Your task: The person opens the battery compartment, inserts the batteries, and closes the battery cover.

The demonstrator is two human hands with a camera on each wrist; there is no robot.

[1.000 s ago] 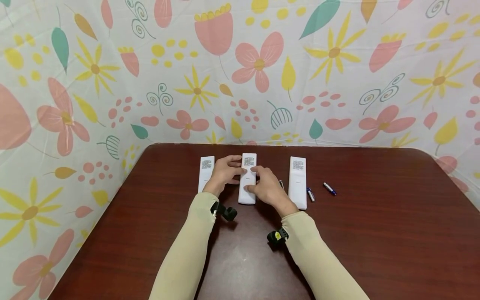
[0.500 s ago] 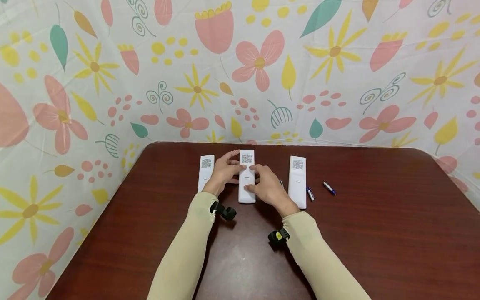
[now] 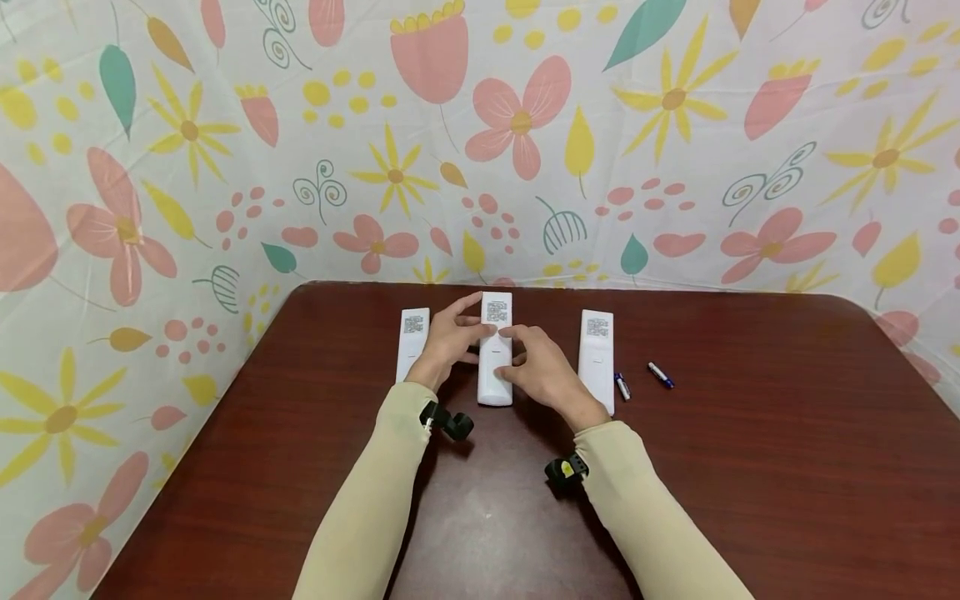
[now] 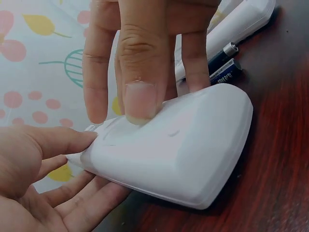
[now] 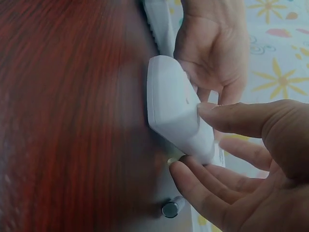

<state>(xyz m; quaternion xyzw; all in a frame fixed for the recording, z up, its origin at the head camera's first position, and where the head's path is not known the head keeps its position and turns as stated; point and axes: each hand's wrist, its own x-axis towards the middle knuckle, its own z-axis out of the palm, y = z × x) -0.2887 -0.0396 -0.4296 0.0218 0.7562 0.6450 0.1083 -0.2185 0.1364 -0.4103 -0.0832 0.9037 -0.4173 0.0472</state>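
Observation:
A white remote control [image 3: 495, 379] lies back side up between both hands, its label end away from me. My left hand [image 3: 450, 337] grips the far part from the left, thumb on the back and fingers at the side and underneath, as the left wrist view shows. From the right, my right hand [image 3: 543, 367] holds the remote; its thumb [image 4: 141, 102] presses the battery cover and its fingertips [image 5: 181, 169] reach the side edge. The cover sits on the remote. In the right wrist view, a battery [image 5: 170, 209] stands out below the right fingers.
A second white remote [image 3: 411, 346] lies left, partly behind the left hand. To the right is a third remote [image 3: 596, 358], with two blue-and-white batteries [image 3: 623, 386] beyond it. A floral cloth [image 3: 337, 125] hangs behind the brown table [image 3: 750, 467].
The middle remote has shifted slightly away from me, label end foremost. My right hand and wrist have moved a little to the right, hiding a battery that showed beside that hand.

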